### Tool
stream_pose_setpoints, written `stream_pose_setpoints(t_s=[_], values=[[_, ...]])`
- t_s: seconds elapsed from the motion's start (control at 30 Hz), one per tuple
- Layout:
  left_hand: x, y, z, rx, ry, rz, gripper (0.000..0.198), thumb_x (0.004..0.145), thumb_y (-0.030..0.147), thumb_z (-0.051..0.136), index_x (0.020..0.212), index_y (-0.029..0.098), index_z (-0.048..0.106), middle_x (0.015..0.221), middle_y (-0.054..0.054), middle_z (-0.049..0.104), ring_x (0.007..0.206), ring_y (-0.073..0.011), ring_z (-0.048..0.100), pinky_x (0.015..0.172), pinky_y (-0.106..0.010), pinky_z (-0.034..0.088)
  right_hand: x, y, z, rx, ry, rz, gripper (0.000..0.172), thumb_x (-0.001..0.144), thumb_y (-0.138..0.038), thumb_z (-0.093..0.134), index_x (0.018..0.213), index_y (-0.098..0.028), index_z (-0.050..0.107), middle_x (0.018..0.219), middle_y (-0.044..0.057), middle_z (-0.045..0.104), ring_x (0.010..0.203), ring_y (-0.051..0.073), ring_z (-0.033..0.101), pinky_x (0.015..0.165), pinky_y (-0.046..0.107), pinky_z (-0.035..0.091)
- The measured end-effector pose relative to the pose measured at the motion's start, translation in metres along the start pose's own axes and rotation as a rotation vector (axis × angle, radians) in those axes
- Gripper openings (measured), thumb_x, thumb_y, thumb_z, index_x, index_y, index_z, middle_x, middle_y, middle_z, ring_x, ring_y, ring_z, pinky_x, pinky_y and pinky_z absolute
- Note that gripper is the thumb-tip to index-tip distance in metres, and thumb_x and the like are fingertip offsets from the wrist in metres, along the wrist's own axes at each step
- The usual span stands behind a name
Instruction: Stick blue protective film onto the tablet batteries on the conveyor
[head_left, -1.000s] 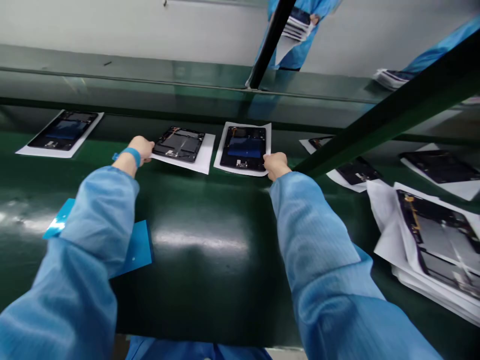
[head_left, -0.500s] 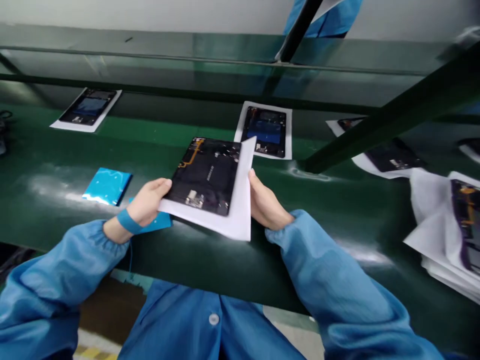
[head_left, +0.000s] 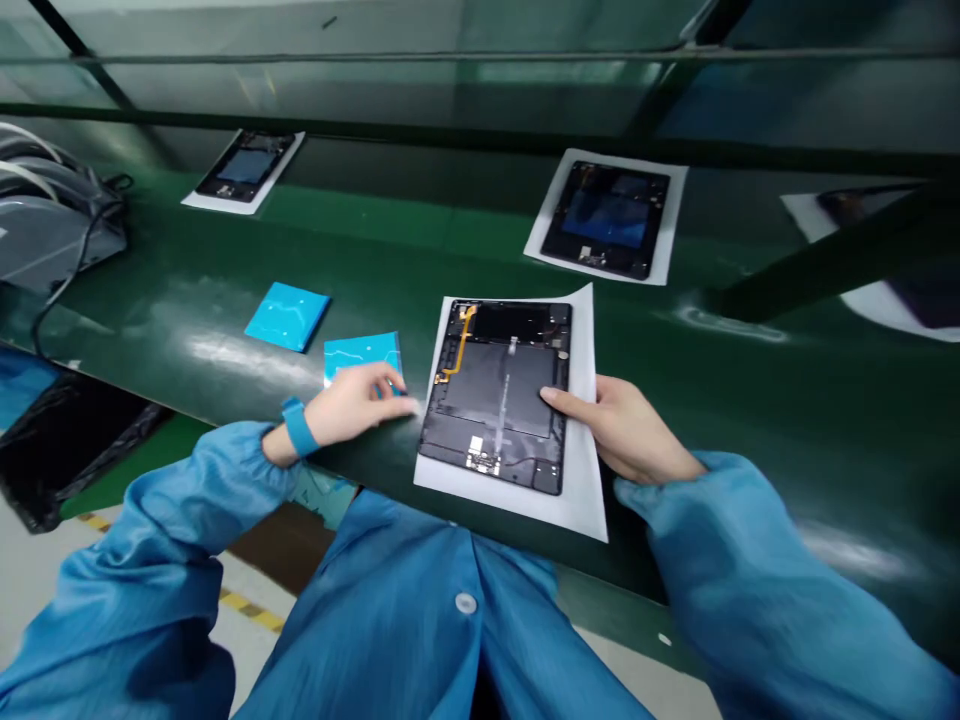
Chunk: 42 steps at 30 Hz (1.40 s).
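Observation:
In front of me is an opened tablet [head_left: 517,390], a black shell with an orange ribbon cable, on a white foam sheet [head_left: 589,480]. My right hand [head_left: 637,430] grips both at the right edge, thumb on the shell and fingers underneath. Left of the shell, apart from it, my left hand [head_left: 356,405] is empty with loosely curled fingers and a blue band at the wrist. Just behind that hand lies a shiny blue flat pack [head_left: 367,350], partly covered by it. A second blue pack [head_left: 287,315] lies further left.
Two similar tablet shells lie on white sheets at the back, one at left [head_left: 246,165], one right of centre [head_left: 607,215]. A green post [head_left: 817,260] rises at the right, partly hiding another shell. Grey equipment with cables [head_left: 60,220] stands at far left on the green bench [head_left: 187,270].
My left hand has let go of the tablet and moved off to its left. The tablet and sheet are lower and flatter, with my right thumb now on top. The view has shifted left.

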<state>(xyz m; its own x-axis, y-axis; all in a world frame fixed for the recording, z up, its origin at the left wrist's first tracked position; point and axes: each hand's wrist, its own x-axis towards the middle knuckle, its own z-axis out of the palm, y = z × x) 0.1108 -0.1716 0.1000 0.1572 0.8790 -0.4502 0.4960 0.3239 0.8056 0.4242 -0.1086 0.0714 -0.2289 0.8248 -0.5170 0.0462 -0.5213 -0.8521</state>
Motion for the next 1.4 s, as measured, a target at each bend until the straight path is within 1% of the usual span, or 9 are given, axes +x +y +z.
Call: stream_pose_setpoints(t_s=[0.13, 0.2, 0.33, 0.5, 0.7, 0.83, 1.0, 1.2, 1.4], values=[[0.018, -0.009, -0.065, 0.664, 0.625, 0.046, 0.028, 0.088, 0.041, 0.068, 0.102, 0.017, 0.062, 0.089, -0.007, 0.067, 0.088, -0.0226, 0.065, 0.080, -0.034, 0.049, 0.005, 0.009, -0.011, -0.365, 0.118, -0.189, 0.043, 0.067, -0.051, 0.084, 0.096, -0.021, 0.075, 0.100, 0.009, 0.078, 0.088, 0.030, 0.073, 0.078, 0.045, 0.062], [0.030, -0.020, -0.102, 0.822, 0.668, -0.059, 0.033, 0.086, 0.042, 0.071, 0.103, 0.016, 0.060, 0.098, -0.011, 0.067, 0.102, -0.0270, 0.063, 0.088, -0.035, 0.047, 0.008, 0.013, -0.017, -0.512, 0.140, -0.255, 0.042, 0.071, -0.054, 0.079, 0.097, -0.021, 0.075, 0.099, 0.009, 0.078, 0.090, 0.032, 0.073, 0.080, 0.047, 0.060], [0.039, -0.033, -0.139, 0.800, 0.543, -0.169, 0.026, 0.083, 0.037, 0.074, 0.092, 0.018, 0.060, 0.084, -0.005, 0.067, 0.081, -0.0212, 0.064, 0.075, -0.030, 0.046, 0.006, 0.015, -0.026, -0.729, 0.250, -0.356, 0.056, 0.074, -0.053, 0.075, 0.121, -0.022, 0.070, 0.101, 0.011, 0.075, 0.081, 0.029, 0.071, 0.082, 0.048, 0.058], [0.024, -0.014, -0.087, 0.833, 0.535, -0.008, 0.031, 0.091, 0.048, 0.064, 0.097, 0.018, 0.060, 0.082, -0.005, 0.067, 0.077, -0.0204, 0.065, 0.069, -0.029, 0.043, -0.019, 0.013, -0.010, -0.979, 0.462, -0.618, 0.059, 0.082, -0.044, 0.066, 0.137, -0.022, 0.061, 0.111, 0.013, 0.068, 0.086, 0.027, 0.065, 0.085, 0.047, 0.056], [0.036, 0.021, 0.005, 1.047, 0.435, -0.105, 0.059, 0.095, 0.066, 0.044, 0.101, 0.012, 0.066, 0.092, -0.018, 0.072, 0.090, -0.0354, 0.072, 0.076, -0.041, 0.051, -0.045, 0.012, 0.047, -0.939, 0.197, -0.780, 0.033, 0.092, -0.036, 0.061, 0.122, -0.024, 0.069, 0.111, 0.010, 0.071, 0.093, 0.027, 0.069, 0.087, 0.046, 0.057], [0.047, 0.023, 0.002, 1.045, 0.401, -0.167, 0.040, 0.094, 0.046, 0.049, 0.095, 0.012, 0.069, 0.095, -0.019, 0.073, 0.094, -0.0353, 0.071, 0.082, -0.042, 0.053, -0.056, 0.014, 0.067, -0.900, 0.084, -0.786, 0.029, 0.093, -0.033, 0.061, 0.119, -0.024, 0.069, 0.111, 0.010, 0.071, 0.099, 0.029, 0.068, 0.088, 0.048, 0.058], [0.036, 0.021, -0.027, 0.812, 0.255, -0.018, 0.020, 0.090, 0.024, 0.046, 0.079, 0.017, 0.061, 0.079, -0.008, 0.068, 0.085, -0.0249, 0.068, 0.080, -0.033, 0.049, -0.055, 0.013, 0.088, -0.706, 0.011, -0.715, 0.023, 0.091, -0.029, 0.065, 0.113, -0.025, 0.071, 0.100, 0.006, 0.071, 0.089, 0.023, 0.068, 0.083, 0.042, 0.058], [0.000, 0.035, -0.019, 0.202, 0.024, 0.265, 0.029, 0.094, 0.043, 0.047, 0.076, 0.021, 0.051, 0.067, 0.001, 0.050, 0.063, -0.0140, 0.046, 0.062, -0.026, 0.039, -0.039, 0.003, 0.131, -0.300, -0.087, -0.536, 0.059, 0.077, -0.046, 0.082, 0.127, -0.021, 0.064, 0.110, 0.007, 0.072, 0.077, 0.017, 0.067, 0.077, 0.038, 0.061], [-0.016, 0.040, -0.007, 0.135, -0.009, 0.298, 0.035, 0.094, 0.051, 0.051, 0.075, 0.022, 0.053, 0.067, 0.001, 0.048, 0.063, -0.0148, 0.043, 0.062, -0.028, 0.037, -0.038, 0.005, 0.136, -0.057, -0.193, -0.440, 0.056, 0.074, -0.040, 0.083, 0.124, -0.021, 0.065, 0.105, 0.004, 0.073, 0.076, 0.015, 0.070, 0.073, 0.033, 0.064]])
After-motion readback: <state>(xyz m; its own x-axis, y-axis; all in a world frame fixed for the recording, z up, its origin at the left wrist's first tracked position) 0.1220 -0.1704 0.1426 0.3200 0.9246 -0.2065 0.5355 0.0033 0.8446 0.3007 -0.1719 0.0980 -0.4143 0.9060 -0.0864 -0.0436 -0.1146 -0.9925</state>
